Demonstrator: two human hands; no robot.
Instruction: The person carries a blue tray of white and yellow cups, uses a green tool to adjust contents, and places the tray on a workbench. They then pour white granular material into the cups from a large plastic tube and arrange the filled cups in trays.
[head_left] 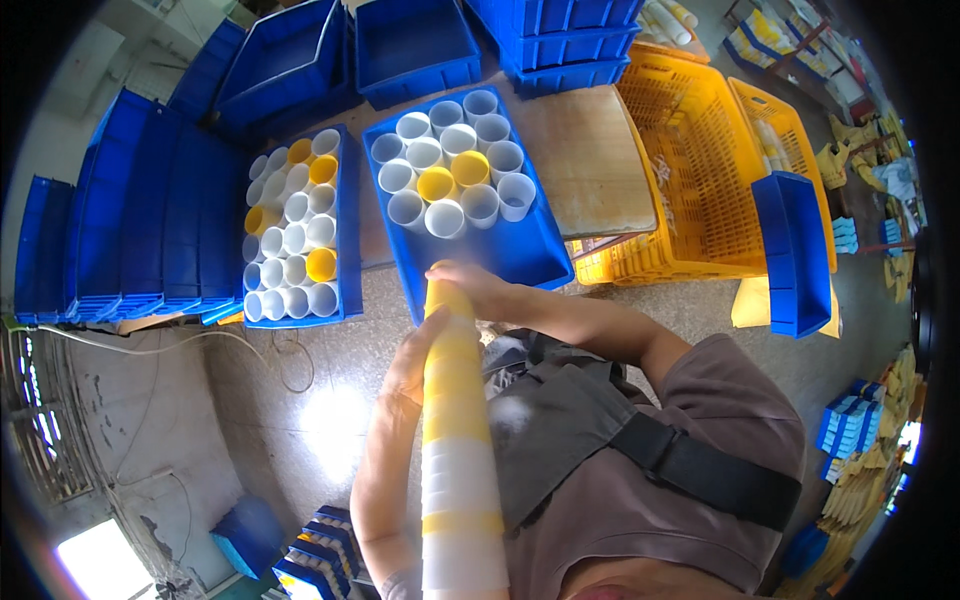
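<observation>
the left hand (408, 365) is grasping a long stack of nested cups (458, 400), banded in yellow and white; its fingers curl round the stack's left side, just below its far end. the right hand (474, 288) grips that far end from the right, just beyond the left hand, though some of its fingers are hidden. from both hands the stack runs back toward the person's chest and past the lower edge of the view.

just beyond the right hand is a blue tray (518, 262). white cups (445, 220) stand in rows in its farther part with their mouths up, two yellow ones (436, 184) among them; its blue floor shows in the part nearer the hand. to the left of the left hand and farther out lies a second blue tray (349, 230), filled with white cups and four yellow ones.

to the right of the right hand, past the first tray, come a wooden board (595, 160) and a large yellow crate (690, 150), with a narrow blue bin (795, 255) farther right. stacked blue bins (150, 210) rise well to the left of the left hand, and more blue bins (570, 40) stand beyond both trays.
</observation>
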